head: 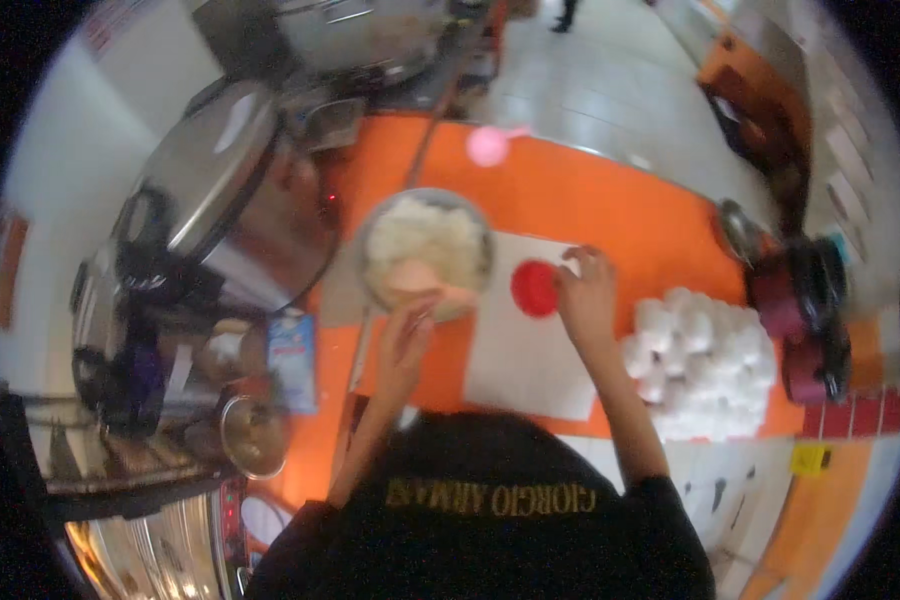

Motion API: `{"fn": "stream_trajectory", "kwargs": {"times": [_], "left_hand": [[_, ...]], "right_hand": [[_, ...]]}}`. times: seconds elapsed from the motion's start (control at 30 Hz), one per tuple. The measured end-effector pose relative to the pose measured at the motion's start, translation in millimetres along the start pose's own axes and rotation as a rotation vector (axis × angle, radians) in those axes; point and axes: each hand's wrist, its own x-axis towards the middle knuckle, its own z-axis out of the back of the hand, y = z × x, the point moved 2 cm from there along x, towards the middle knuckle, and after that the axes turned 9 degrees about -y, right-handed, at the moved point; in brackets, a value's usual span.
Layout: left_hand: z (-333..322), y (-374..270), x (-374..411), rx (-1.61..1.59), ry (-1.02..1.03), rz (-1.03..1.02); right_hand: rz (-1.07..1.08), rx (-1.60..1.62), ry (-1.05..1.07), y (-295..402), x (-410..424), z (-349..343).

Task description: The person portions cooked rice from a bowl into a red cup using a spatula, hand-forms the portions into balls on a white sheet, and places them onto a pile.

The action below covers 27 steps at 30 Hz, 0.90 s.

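Observation:
A metal bowl (487, 251) heaped with white rice (420, 232) stands on the orange table before me. At its near rim is my left hand (407, 334), its fingers drawn together on a blurred peach-coloured utensil (414, 275) that lies over the rice. To the right, a small red cup (534, 289) rests on a white board or sheet (529, 367). My right hand (589, 289) is at the cup's right rim with bent fingers; blur hides whether they grip it.
A pink scoop (487, 145) lies near the far table edge. Many white rounded pieces (697, 360) are piled at right, beside dark lidded pots (795, 292). Large metal cookers (262, 217) crowd the left, with a blue packet (291, 364) bearing writing. A person's foot (562, 26) shows on the floor beyond.

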Motion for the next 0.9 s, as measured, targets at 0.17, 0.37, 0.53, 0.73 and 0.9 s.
{"fn": "stream_trajectory", "kwargs": {"times": [0.17,0.37,0.53,0.73,0.9], "left_hand": [[32.3,-15.1,19.9,0.357,0.052,-0.234],[101.9,113.6,-23.4,0.69,0.2,-0.554],[122.7,120.8,-6.4,0.638,0.198,-0.489],[151.7,148.8,-14.6,0.83,-0.002,-0.144],[158.0,129.6,11.9,0.628,-0.295,0.034]], "right_hand": [[-0.08,0.209,0.175,76.4,17.4,7.3],[-0.485,0.449,0.688,113.0,-100.7,-51.1],[-0.419,0.463,0.606,131.3,-62.9,-39.3],[0.259,0.241,0.433,131.1,42.9,-84.2],[0.482,-0.067,0.886,124.5,44.6,-113.3]]}}
